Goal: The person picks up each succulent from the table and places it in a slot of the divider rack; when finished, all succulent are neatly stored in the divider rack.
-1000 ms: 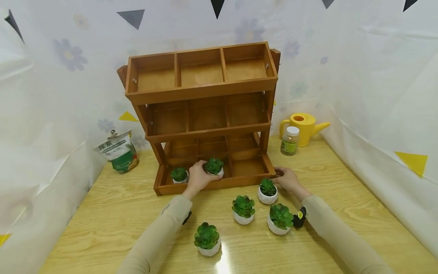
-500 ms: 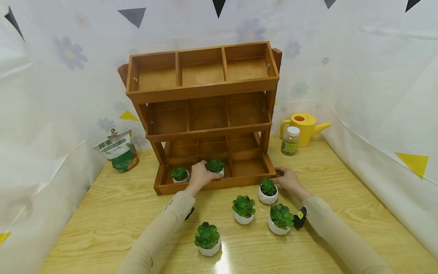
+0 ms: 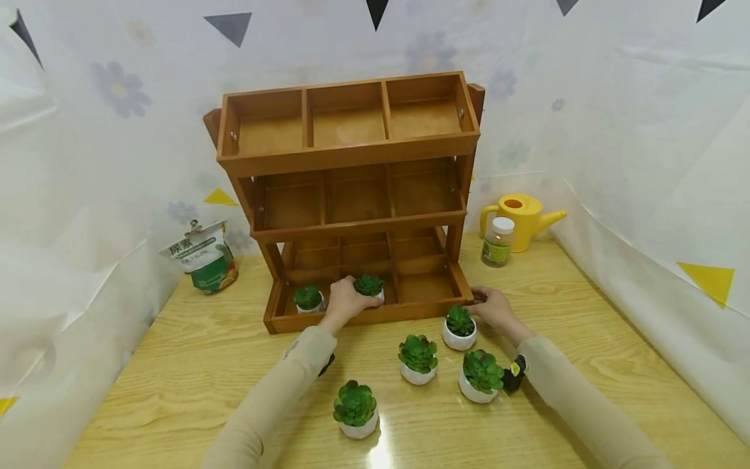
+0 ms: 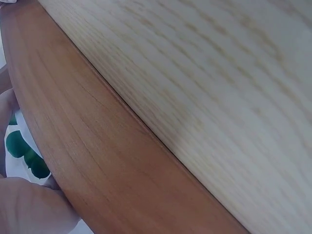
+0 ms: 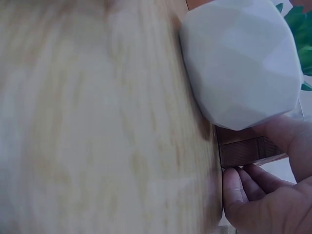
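Left hand [image 3: 344, 301] grips a plant [image 3: 369, 285] in the bottom middle compartment [image 3: 389, 281]; right hand [image 3: 493, 307] pinches the shelf [image 3: 351, 154] at its front right corner.

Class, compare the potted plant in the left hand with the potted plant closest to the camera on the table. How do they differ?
The held plant is at the middle compartment of the shelf's bottom tier; the closest plant stands on the table.
The left hand grips the held plant; no hand touches the closest plant.
The held plant's leaves look darker green; the closest plant's include yellowish green.
Both have white pots.
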A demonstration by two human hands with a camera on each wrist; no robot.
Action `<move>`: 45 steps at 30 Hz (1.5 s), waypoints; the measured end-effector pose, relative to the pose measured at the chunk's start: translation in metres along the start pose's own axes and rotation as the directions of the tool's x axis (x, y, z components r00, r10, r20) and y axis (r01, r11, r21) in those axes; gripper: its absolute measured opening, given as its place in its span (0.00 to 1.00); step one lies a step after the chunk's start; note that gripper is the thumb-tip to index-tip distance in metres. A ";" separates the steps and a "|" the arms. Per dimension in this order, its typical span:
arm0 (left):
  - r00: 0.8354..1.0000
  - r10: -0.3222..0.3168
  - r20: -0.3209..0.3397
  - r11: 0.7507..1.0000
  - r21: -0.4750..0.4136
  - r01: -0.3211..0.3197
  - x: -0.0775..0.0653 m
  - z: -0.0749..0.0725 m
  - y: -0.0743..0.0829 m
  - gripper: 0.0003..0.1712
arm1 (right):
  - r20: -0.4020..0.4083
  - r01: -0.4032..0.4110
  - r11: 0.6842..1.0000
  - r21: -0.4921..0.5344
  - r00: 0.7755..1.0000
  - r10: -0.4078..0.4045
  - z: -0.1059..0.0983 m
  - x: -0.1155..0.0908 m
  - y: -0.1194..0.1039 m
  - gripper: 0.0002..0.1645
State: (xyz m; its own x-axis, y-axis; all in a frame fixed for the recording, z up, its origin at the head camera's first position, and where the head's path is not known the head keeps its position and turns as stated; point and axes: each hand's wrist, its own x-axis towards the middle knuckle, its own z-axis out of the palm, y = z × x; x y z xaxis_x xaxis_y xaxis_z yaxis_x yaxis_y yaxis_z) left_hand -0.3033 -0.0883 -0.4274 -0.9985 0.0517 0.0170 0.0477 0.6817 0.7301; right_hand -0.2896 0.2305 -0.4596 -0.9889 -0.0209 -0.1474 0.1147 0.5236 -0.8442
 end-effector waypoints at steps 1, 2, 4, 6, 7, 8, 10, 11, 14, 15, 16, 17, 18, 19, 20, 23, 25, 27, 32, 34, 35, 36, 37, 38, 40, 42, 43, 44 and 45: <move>1.000 0.001 0.002 1.000 -0.004 -0.001 0.000 0.000 0.000 0.49 | 0.000 0.000 1.000 0.001 1.000 0.000 0.000 0.000 0.000 0.38; 1.000 0.002 0.005 1.000 -0.002 -0.002 0.001 0.000 0.000 0.49 | -0.001 -0.001 1.000 0.002 1.000 0.001 0.000 0.000 0.000 0.38; 1.000 0.003 0.010 1.000 -0.002 -0.003 0.002 0.000 0.000 0.49 | -0.002 0.002 1.000 0.000 1.000 -0.002 0.000 0.000 0.000 0.38; 1.000 0.002 0.016 1.000 0.002 -0.002 0.002 -0.001 -0.001 0.50 | -0.004 0.000 1.000 0.002 1.000 0.000 0.000 0.000 0.000 0.38; 1.000 0.001 0.018 1.000 0.006 -0.001 0.002 -0.001 0.000 0.50 | -0.004 0.003 1.000 -0.002 1.000 -0.003 0.001 0.000 0.001 0.38; 1.000 0.000 0.020 1.000 0.012 0.000 0.002 -0.001 0.000 0.50 | -0.005 0.002 1.000 -0.002 1.000 -0.002 0.001 0.000 0.001 0.38; 1.000 -0.001 0.023 1.000 0.019 0.000 0.003 -0.002 0.000 0.50 | -0.007 0.002 1.000 0.002 1.000 -0.002 0.001 0.001 0.001 0.37; 1.000 -0.001 0.024 1.000 0.022 0.001 0.003 -0.002 0.000 0.50 | -0.007 0.003 1.000 0.004 1.000 -0.003 0.001 0.001 0.001 0.37; 0.999 -0.003 0.031 1.000 0.021 0.003 0.002 -0.002 0.001 0.51 | -0.009 0.008 1.000 0.006 1.000 -0.007 0.001 0.001 0.001 0.37; 0.999 -0.004 0.035 1.000 0.019 0.004 0.002 -0.002 0.001 0.51 | -0.009 0.009 1.000 0.007 1.000 -0.009 0.001 0.001 0.001 0.37; 0.999 -0.006 0.037 1.000 0.016 0.005 0.002 -0.002 0.001 0.51 | -0.010 0.010 1.000 0.008 1.000 -0.010 0.001 0.001 0.001 0.37; 0.999 -0.007 0.040 1.000 0.014 0.007 0.002 -0.002 0.002 0.52 | -0.009 0.009 1.000 0.007 1.000 -0.009 0.001 0.001 0.001 0.37; 0.999 -0.008 0.042 1.000 0.012 0.008 0.002 -0.002 0.002 0.52 | -0.009 0.009 1.000 0.005 1.000 -0.009 0.001 0.001 0.001 0.37; 0.999 -0.007 0.041 1.000 0.013 0.006 0.002 -0.002 0.002 0.52 | -0.009 0.007 1.000 0.003 1.000 -0.007 0.001 0.001 0.001 0.37; 0.999 -0.006 0.040 1.000 0.016 0.005 0.002 -0.002 0.002 0.52 | -0.008 0.006 1.000 0.003 1.000 -0.006 0.001 0.001 0.001 0.37; 0.999 0.003 0.033 1.000 0.022 -0.003 0.001 -0.002 0.002 0.50 | -0.003 0.002 1.000 0.002 1.000 -0.002 0.000 0.002 0.002 0.38; 1.000 0.008 0.027 1.000 0.030 -0.009 0.001 -0.001 0.001 0.49 | -0.002 -0.001 1.000 0.005 1.000 0.001 0.000 0.002 0.002 0.38; 1.000 0.011 0.023 0.999 0.035 -0.012 0.001 -0.001 0.002 0.48 | 0.000 0.000 1.000 0.007 1.000 0.000 0.000 0.003 0.002 0.38; 1.000 0.012 0.021 0.999 0.033 -0.012 0.000 -0.002 0.002 0.48 | -0.002 0.000 1.000 0.008 1.000 0.000 0.000 0.003 0.003 0.38; 1.000 0.011 0.023 0.999 0.031 -0.012 0.000 -0.002 0.003 0.48 | -0.001 0.002 1.000 0.009 1.000 -0.002 0.000 0.003 0.003 0.38; 1.000 0.012 0.024 1.000 0.029 -0.012 -0.001 -0.003 0.003 0.48 | -0.001 0.003 1.000 0.009 1.000 -0.003 0.000 0.002 0.003 0.38; 1.000 0.011 0.026 1.000 0.028 -0.012 -0.001 -0.003 0.002 0.48 | -0.002 0.003 1.000 0.011 1.000 -0.003 0.000 0.003 0.003 0.38; 1.000 0.013 0.027 1.000 0.028 -0.014 -0.001 -0.003 0.002 0.48 | -0.001 0.006 1.000 0.009 1.000 -0.006 0.000 0.002 0.003 0.38; 0.999 0.014 0.029 0.999 0.028 -0.015 -0.001 -0.003 0.002 0.48 | -0.001 0.008 1.000 0.007 1.000 -0.008 0.000 0.003 0.003 0.38; 0.999 0.023 0.031 0.999 0.032 -0.024 -0.001 -0.003 0.001 0.47 | -0.002 0.007 1.000 0.007 1.000 -0.007 0.000 0.003 0.003 0.38; 0.999 0.032 0.030 0.999 0.035 -0.033 0.000 -0.002 0.000 0.47 | -0.004 0.003 1.000 0.010 1.000 -0.003 0.001 0.004 0.004 0.37; 0.999 0.035 0.030 0.999 0.038 -0.037 0.001 -0.003 -0.001 0.47 | -0.003 0.006 1.000 0.007 1.000 -0.006 0.001 0.003 0.004 0.37; 0.999 0.039 0.028 0.998 0.042 -0.040 0.001 -0.003 -0.001 0.47 | -0.002 0.008 1.000 0.003 1.000 -0.008 0.001 0.003 0.004 0.37; 0.999 0.042 0.025 0.998 0.045 -0.044 0.001 -0.003 -0.001 0.47 | -0.001 0.010 1.000 0.000 1.000 -0.010 0.001 0.003 0.004 0.38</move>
State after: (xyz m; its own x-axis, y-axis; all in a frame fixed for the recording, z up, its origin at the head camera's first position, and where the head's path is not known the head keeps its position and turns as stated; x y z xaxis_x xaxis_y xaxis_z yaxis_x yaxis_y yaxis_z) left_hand -0.3045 -0.0911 -0.4266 -0.9946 0.0991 0.0306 0.0923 0.7112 0.6969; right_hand -0.2920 0.2318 -0.4636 -0.9901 -0.0252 -0.1380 0.1045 0.5232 -0.8458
